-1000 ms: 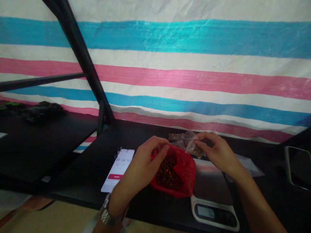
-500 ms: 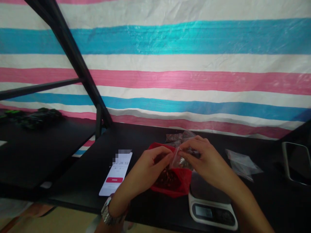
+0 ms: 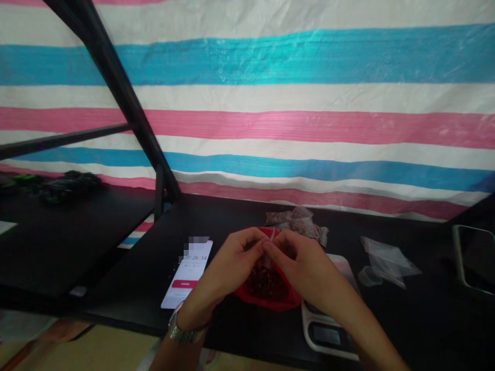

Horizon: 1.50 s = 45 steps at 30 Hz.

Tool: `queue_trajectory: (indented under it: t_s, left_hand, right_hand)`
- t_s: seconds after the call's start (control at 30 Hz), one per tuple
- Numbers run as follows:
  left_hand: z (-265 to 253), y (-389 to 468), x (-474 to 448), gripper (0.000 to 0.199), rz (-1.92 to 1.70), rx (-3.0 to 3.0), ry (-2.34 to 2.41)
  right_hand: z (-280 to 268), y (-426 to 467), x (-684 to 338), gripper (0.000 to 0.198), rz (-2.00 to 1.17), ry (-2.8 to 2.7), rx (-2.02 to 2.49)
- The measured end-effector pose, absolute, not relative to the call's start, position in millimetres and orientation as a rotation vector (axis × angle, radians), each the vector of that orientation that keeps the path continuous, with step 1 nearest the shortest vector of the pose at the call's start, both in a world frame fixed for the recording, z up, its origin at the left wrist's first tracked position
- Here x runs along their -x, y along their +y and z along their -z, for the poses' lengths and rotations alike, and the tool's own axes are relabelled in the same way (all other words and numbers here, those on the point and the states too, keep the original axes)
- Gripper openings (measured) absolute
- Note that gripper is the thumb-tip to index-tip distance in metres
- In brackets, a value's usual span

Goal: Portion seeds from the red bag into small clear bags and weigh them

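Above a red container (image 3: 284, 303), my left hand (image 3: 237, 263) and my right hand (image 3: 303, 263) meet at the fingertips. Both pinch a small clear plastic bag (image 3: 272, 235); only a sliver of it shows between the fingers, and its contents are mostly hidden. Loose dark reddish-brown pieces (image 3: 265, 283) lie in the container, too blurred to name. Just beyond the hands, several filled clear bags (image 3: 303, 225) are piled. My right forearm passes over a white kitchen scale (image 3: 309, 337) and hides part of it.
Flat clear bags (image 3: 390, 260) and a small round translucent piece (image 3: 369, 276) lie to the right. A dark phone (image 3: 475, 260) is at the far right. Left of my hands lies a phone with a lit timer (image 3: 187, 275). A black frame post (image 3: 127, 111) slants upward at left.
My right hand has moved left and its fingertips now touch my left hand's, covering most of the bag. The piled filled bags and the round translucent piece have come into view.
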<state>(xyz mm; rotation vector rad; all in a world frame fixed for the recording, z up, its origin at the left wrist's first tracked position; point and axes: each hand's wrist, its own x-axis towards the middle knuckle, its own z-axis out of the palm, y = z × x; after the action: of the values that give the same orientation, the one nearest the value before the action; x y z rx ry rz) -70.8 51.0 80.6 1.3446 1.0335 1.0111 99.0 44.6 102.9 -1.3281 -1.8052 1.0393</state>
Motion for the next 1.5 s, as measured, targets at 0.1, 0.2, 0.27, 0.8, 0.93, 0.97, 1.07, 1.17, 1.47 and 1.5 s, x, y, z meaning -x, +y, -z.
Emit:
queue_trajectory:
  t_s: [0.1, 0.2, 0.27, 0.8, 0.93, 0.97, 1.07, 1.17, 1.47, 1.5]
  left_hand:
    - [-78, 52, 72, 0.022, -1.018, -1.329, 1.07]
    - [-79, 52, 73, 0.024, -0.984, -1.345, 1.095]
    - [-80, 51, 73, 0.026, -0.965, -1.358, 1.098]
    - [-93, 45, 70, 0.015, -1.115, -1.692, 1.41]
    - [-101, 45, 77, 0.017, -1.208, -1.616, 1.241]
    - [-102, 44, 79, 0.018, -1.189, -1.62, 1.214]
    - [-101, 45, 89, 0.018, -1.049, -1.691, 1.235]
    - [-96, 48, 102, 0.018, -0.846, -1.933, 1.412]
    - [-71, 46, 124, 0.03, -0.456, -2.13, 1.801]
    - [-70, 45, 124, 0.032, -0.436, -2.104, 1.758]
  right_hand:
    - [-99, 47, -98, 0.025, -1.176, -1.757, 1.297]
    - [-99, 49, -99, 0.025, -1.241, -1.73, 1.285]
    - [-99, 50, -100, 0.022, -1.229, -1.721, 1.286]
    - [-89, 61, -107, 0.027, -0.992, -1.664, 1.367]
    - [-81, 63, -107, 0.039, -1.413, -1.347, 1.286]
    - [-79, 64, -107, 0.04, -1.524, -1.303, 1.246]
    - [-73, 69, -111, 0.038, -1.598, -1.315, 1.168]
    - [-69, 74, -114, 0.026, -1.264, -1.517, 1.234]
    - [-82, 64, -113, 0.019, -0.716, -1.966, 1.483]
    - [-84, 63, -114, 0.019, -0.701, -1.979, 1.489]
